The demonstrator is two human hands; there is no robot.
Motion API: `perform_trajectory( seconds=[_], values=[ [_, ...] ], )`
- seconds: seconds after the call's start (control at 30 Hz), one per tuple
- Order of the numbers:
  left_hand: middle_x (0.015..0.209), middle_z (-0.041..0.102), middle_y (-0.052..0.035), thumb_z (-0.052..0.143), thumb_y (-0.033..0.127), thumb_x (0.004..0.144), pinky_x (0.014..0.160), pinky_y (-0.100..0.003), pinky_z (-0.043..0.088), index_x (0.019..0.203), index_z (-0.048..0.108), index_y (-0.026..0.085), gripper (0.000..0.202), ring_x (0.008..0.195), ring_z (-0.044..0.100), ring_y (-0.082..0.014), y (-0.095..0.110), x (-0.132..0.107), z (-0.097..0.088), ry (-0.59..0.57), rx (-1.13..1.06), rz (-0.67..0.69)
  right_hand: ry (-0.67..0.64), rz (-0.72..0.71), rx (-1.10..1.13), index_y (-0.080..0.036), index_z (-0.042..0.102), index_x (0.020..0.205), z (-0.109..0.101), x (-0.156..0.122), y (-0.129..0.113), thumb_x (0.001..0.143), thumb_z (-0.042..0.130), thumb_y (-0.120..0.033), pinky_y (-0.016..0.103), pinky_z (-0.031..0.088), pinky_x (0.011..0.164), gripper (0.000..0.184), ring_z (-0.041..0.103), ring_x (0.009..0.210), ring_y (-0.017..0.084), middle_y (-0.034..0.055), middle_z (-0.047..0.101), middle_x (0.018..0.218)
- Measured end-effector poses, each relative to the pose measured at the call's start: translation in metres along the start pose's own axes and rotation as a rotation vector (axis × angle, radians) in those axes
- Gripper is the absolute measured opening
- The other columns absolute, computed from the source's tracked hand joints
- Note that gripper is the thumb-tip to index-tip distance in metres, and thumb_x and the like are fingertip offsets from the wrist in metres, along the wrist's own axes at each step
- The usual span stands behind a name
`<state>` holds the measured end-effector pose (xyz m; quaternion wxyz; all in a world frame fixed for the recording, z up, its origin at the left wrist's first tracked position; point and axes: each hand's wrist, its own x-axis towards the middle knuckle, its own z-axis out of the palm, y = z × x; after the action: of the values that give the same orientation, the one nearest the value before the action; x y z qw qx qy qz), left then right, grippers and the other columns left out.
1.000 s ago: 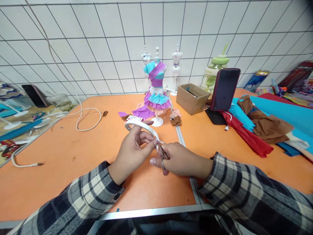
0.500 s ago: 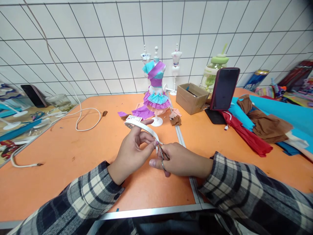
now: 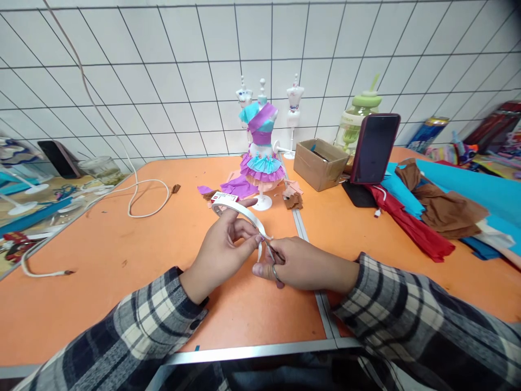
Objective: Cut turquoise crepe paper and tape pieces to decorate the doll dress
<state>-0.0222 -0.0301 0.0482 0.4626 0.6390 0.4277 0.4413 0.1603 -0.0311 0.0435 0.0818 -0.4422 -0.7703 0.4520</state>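
Around frame centre, scissors (image 3: pixel 269 250) sat against white tape (image 3: pixel 249 215).
Your left hand (image 3: pixel 223 250) pinched the tape between thumb and finger; your right hand (image 3: pixel 299 263) curled its fingers around the scissors' handles.
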Motion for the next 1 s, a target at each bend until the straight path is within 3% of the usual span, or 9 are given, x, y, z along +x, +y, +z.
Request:
perform_trajectory(
  seconds=[0.1, 0.33, 0.5, 0.6, 0.7, 0.87, 1.0],
  values=[
    [0.071, 0.064, 0.0027, 0.073, 0.021, 0.075, 0.065, -0.025, 0.049, 0.135, 0.045, 0.017, 0.066, 0.064, 0.061, -0.0129, 0.003, 0.001, -0.003, -0.036, -0.082, -0.049, 0.081, -0.040, -0.089, -0.019, 0.050, 0.073, -0.004, -0.001, -0.001, 0.079, 0.061, -0.064, 0.023, 0.034, 0.054, 0.046, 0.051, 0.060, 0.011, -0.0015, 0.061, 0.068],
    [0.071, 0.066, 0.0017, 0.074, 0.021, 0.075, 0.066, -0.025, 0.047, 0.136, 0.048, 0.018, 0.066, 0.066, 0.062, -0.0137, 0.002, 0.003, -0.009, -0.069, -0.177, -0.064, -0.104, 0.008, 0.112, -0.019, 0.053, 0.081, -0.006, -0.003, -0.003, 0.080, 0.062, -0.060, 0.024, 0.037, 0.054, 0.042, 0.052, 0.059, 0.011, -0.0012, 0.063, 0.071],
    [0.069, 0.066, 0.0012, 0.075, 0.019, 0.074, 0.066, -0.025, 0.045, 0.131, 0.055, 0.018, 0.061, 0.065, 0.060, -0.0128, -0.001, 0.004, -0.015, -0.116, -0.291, -0.123, -0.065, -0.128, 0.097, -0.019, 0.052, 0.083, -0.016, 0.001, 0.009, 0.075, 0.073, -0.051, 0.020, 0.034, 0.052, 0.039, 0.043, 0.059, 0.008, -0.0053, 0.050, 0.069],
    [0.072, 0.068, -0.0001, 0.075, 0.018, 0.074, 0.067, -0.025, 0.045, 0.130, 0.057, 0.019, 0.058, 0.067, 0.060, -0.0131, 0.000, 0.004, -0.017, -0.133, -0.317, -0.148, -0.285, -0.083, 0.320, -0.018, 0.053, 0.087, -0.025, 0.002, 0.013, 0.074, 0.073, -0.053, 0.018, 0.037, 0.050, 0.042, 0.047, 0.057, 0.008, -0.0045, 0.054, 0.070],
    [0.073, 0.067, 0.0009, 0.074, 0.019, 0.077, 0.066, -0.024, 0.045, 0.131, 0.056, 0.020, 0.058, 0.066, 0.059, -0.0117, 0.001, 0.005, -0.016, -0.131, -0.276, -0.090, -0.520, 0.021, 0.552, -0.018, 0.052, 0.091, -0.030, 0.000, 0.013, 0.075, 0.069, -0.059, 0.017, 0.040, 0.046, 0.047, 0.050, 0.050, 0.007, -0.0010, 0.064, 0.071],
    [0.073, 0.065, 0.0014, 0.073, 0.019, 0.078, 0.068, -0.024, 0.047, 0.133, 0.053, 0.019, 0.059, 0.068, 0.060, -0.0122, 0.000, 0.005, -0.010, -0.035, -0.134, -0.007, -0.416, 0.091, 0.501, -0.017, 0.052, 0.084, -0.028, -0.001, 0.008, 0.075, 0.072, -0.056, 0.015, 0.042, 0.042, 0.044, 0.055, 0.045, 0.007, 0.0000, 0.068, 0.066],
    [0.077, 0.065, 0.0000, 0.071, 0.019, 0.079, 0.070, -0.025, 0.048, 0.122, 0.059, 0.017, 0.045, 0.070, 0.061, -0.0130, -0.002, 0.007, -0.010, 0.028, -0.036, 0.042, -0.508, 0.127, 0.485, -0.016, 0.056, 0.079, -0.029, -0.003, 0.011, 0.078, 0.061, -0.066, 0.016, 0.035, 0.036, 0.050, 0.047, 0.033, 0.007, -0.0014, 0.062, 0.051]
  ],
)
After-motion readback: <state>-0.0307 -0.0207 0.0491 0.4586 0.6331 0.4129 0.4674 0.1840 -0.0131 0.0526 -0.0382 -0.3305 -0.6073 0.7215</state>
